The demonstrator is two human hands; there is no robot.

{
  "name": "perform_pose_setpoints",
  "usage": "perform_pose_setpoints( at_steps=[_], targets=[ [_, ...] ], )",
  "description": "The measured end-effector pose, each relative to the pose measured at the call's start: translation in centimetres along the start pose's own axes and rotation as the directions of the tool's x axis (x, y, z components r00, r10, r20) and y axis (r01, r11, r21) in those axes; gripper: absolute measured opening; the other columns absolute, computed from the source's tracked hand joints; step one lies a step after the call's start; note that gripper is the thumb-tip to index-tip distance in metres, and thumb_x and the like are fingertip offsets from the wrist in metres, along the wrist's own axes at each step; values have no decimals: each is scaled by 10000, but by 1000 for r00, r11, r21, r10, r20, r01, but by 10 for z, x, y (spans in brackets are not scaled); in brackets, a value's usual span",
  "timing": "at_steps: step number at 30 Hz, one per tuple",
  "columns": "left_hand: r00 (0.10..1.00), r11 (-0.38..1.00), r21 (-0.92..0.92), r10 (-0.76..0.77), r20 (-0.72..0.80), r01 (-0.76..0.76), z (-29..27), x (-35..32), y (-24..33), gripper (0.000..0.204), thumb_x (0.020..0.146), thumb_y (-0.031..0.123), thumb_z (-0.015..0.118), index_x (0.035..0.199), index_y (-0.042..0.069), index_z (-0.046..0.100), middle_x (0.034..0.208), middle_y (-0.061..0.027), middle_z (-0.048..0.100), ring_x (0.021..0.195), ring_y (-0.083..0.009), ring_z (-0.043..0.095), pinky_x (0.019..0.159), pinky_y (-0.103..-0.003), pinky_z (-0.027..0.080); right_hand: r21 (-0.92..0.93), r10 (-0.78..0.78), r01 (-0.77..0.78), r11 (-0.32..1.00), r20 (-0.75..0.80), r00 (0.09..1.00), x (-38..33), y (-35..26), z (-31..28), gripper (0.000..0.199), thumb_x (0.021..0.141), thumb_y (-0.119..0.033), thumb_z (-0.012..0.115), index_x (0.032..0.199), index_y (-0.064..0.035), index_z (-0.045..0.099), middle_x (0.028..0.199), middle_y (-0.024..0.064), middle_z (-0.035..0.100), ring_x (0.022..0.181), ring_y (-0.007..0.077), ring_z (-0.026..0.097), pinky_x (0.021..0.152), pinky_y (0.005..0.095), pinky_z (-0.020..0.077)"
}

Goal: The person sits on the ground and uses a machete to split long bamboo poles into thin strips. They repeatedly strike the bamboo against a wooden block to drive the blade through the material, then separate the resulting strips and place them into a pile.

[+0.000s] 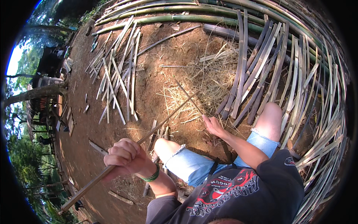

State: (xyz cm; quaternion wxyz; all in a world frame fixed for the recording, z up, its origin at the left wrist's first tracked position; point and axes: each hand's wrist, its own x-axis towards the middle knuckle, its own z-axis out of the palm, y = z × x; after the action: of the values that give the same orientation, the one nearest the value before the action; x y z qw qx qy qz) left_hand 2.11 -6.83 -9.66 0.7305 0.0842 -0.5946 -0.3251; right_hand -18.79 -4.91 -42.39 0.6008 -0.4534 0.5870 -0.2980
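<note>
My left hand [125, 155] is closed in a fist around a long bamboo strip [154, 128]. The strip slants from the lower left up towards the middle. My right hand [213, 125] grips a long, thin, dark tool [182, 89], which looks like a knife seen edge-on; its handle is mostly hidden in the fingers. Tool and strip cross near the strip's far end; I cannot tell whether they touch. Beneath them lies a heap of pale bamboo shavings [209, 80] on the ground.
Split bamboo strips [119, 76] lie scattered at the far left. More strips [257, 63] are piled on the right, curving round beside my leg. Long green bamboo poles [179, 18] run along the far side. Short wood pieces [121, 198] lie near my left arm. A tree trunk [35, 93] stands left.
</note>
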Motion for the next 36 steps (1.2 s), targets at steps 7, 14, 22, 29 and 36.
perform_pose_setpoints(
  at_steps=[7, 14, 22, 29, 36],
  targets=[
    [1000, 999, 45, -2, -24, 3, 2, -4, -1, 666, 933, 729, 326, 667, 119, 366, 527, 22, 294, 414, -82, 269, 351, -211, 240, -13, -59, 61, 998, 94, 994, 8, -17, -3, 737, 974, -634, 414, 576, -18, 488, 497, 57, 471, 487, 185, 483, 505, 392, 403],
    [999, 998, -58, -16, 38, 18, -20, 9, 2, 658, 949, 700, 361, 630, 125, 379, 497, 28, 312, 385, -72, 308, 337, -194, 283, -117, -126, 127, 985, 15, 992, 37, 59, -2, 726, 974, -613, 425, 636, 17, 553, 550, 117, 543, 551, 227, 567, 575, 427, 446],
    [994, 982, -179, -34, 105, 53, -23, 12, 2, 643, 966, 625, 447, 598, 98, 446, 464, 1, 399, 352, -93, 389, 325, -223, 364, 32, 216, -218, 975, 51, 975, 26, 15, -2, 672, 991, -613, 407, 623, -52, 450, 521, 29, 457, 444, 150, 478, 468, 335, 432],
    [910, 904, -389, -1, 415, 178, -1, 11, -7, 261, 881, 25, 537, 623, -11, 557, 546, -118, 550, 413, -205, 558, 353, -288, 430, 171, -540, 512, 842, 267, 798, -125, -157, 1, 570, 1012, -414, 480, 630, 8, 516, 509, 159, 475, 445, 249, 454, 495, 406, 375],
    [919, 914, -368, -13, 395, 171, -6, 10, -5, 236, 875, 27, 554, 645, -22, 576, 553, -130, 562, 420, -224, 567, 365, -303, 455, 139, -9, 5, 990, 25, 1000, -52, -42, 6, 542, 1004, -412, 483, 672, 13, 530, 519, 185, 484, 438, 282, 457, 489, 409, 384]
  ],
)
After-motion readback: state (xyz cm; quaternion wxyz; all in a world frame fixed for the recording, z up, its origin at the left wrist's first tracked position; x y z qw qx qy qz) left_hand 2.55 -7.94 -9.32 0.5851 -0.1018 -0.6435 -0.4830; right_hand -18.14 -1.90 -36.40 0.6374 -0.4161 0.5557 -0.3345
